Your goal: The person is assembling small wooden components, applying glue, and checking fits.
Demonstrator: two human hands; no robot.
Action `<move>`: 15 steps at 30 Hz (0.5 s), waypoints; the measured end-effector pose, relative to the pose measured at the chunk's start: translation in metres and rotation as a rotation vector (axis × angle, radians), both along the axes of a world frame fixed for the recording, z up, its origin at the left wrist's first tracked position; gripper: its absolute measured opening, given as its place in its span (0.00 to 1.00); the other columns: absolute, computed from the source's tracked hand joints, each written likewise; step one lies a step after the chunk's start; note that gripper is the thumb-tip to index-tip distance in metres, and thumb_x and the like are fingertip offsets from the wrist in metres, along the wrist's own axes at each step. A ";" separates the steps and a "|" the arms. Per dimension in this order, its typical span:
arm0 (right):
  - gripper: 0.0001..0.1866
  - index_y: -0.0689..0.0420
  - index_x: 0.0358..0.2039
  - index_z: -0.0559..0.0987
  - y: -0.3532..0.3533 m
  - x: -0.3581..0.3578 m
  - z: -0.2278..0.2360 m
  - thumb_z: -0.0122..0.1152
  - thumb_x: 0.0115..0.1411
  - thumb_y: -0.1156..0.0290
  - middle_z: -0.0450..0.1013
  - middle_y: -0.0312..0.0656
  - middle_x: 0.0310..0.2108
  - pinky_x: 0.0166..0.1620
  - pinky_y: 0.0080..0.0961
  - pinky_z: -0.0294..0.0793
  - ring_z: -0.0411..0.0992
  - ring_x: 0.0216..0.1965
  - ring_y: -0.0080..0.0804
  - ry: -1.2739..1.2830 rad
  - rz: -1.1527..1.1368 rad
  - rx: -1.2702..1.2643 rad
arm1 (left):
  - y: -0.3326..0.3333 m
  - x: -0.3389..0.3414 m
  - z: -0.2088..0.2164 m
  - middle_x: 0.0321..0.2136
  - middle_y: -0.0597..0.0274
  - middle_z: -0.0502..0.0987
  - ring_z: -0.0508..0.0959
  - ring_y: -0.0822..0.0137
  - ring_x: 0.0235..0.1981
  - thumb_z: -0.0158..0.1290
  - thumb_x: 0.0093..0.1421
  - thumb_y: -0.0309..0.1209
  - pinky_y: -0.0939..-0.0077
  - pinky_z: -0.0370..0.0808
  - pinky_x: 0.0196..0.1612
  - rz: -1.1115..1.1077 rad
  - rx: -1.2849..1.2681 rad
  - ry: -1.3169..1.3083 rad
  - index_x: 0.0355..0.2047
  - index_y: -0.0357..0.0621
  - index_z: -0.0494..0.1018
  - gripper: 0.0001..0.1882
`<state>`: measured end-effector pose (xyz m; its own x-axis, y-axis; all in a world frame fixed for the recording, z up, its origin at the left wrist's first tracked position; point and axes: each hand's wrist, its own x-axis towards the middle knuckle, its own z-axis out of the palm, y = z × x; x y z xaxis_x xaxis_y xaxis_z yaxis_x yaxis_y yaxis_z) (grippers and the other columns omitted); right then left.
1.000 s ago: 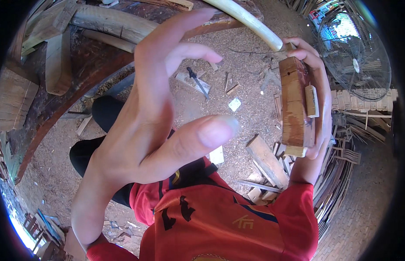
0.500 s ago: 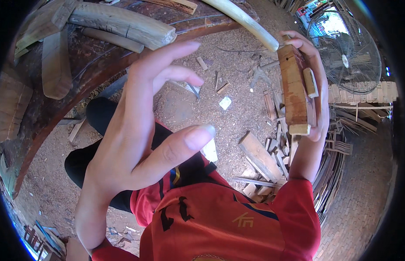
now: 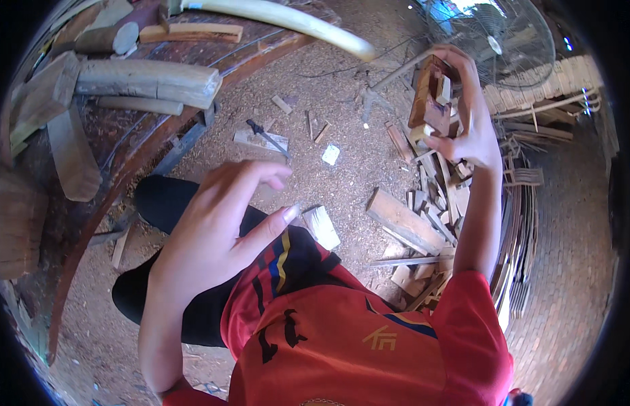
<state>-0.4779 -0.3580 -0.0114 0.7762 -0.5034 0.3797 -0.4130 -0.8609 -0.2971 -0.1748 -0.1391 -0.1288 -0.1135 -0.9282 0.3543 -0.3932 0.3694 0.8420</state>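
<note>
My right hand (image 3: 467, 128) is stretched out to the upper right and grips a brown wooden block (image 3: 428, 98) with a pale notched side, held upright over the scrap pile. My left hand (image 3: 216, 223) hovers in front of my chest with its fingers spread and the thumb out; nothing is in it. It hangs above my dark trousers and my red shirt (image 3: 342, 331). A small pale wood piece (image 3: 321, 227) lies on the ground just past the left thumb.
Wood offcuts (image 3: 423, 223) litter the sawdust floor under my right arm. Logs (image 3: 145, 81) and a long pale pole (image 3: 288, 19) rest on a curved wooden bench at upper left. A standing fan (image 3: 504, 34) is upper right, with stacked thin slats (image 3: 525, 203) along the right.
My left hand dropped lower and away from the camera, its fingers curling a little. My right hand moved the block further out and tilted it.
</note>
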 end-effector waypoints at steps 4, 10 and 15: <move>0.56 0.59 0.65 0.69 0.008 -0.049 0.000 0.74 0.34 0.46 0.64 0.49 0.62 0.69 0.41 0.59 0.64 0.66 0.45 0.058 -0.359 -0.068 | 0.004 -0.001 -0.014 0.43 0.54 0.80 0.80 0.59 0.49 0.60 0.66 0.31 0.65 0.74 0.56 -0.098 0.074 -0.055 0.55 0.40 0.72 0.19; 0.53 0.53 0.63 0.70 -0.015 -0.147 -0.046 0.75 0.39 0.38 0.65 0.54 0.59 0.68 0.53 0.51 0.59 0.66 0.53 0.194 -0.970 -0.223 | 0.009 0.000 -0.029 0.43 0.53 0.80 0.81 0.58 0.48 0.59 0.67 0.33 0.65 0.76 0.54 -0.135 0.192 -0.030 0.54 0.39 0.72 0.18; 0.54 0.52 0.63 0.70 -0.015 -0.211 -0.083 0.75 0.40 0.34 0.62 0.57 0.61 0.67 0.58 0.50 0.58 0.67 0.58 0.159 -1.259 -0.270 | 0.013 0.010 -0.036 0.40 0.48 0.80 0.82 0.51 0.45 0.59 0.67 0.34 0.60 0.77 0.50 -0.133 0.122 0.007 0.50 0.36 0.71 0.17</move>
<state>-0.6885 -0.3727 -0.0948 -0.1264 -0.8379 0.5311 -0.9918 0.1180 -0.0498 -0.1648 -0.1258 -0.1645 -0.2360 -0.9413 0.2415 -0.3415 0.3130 0.8862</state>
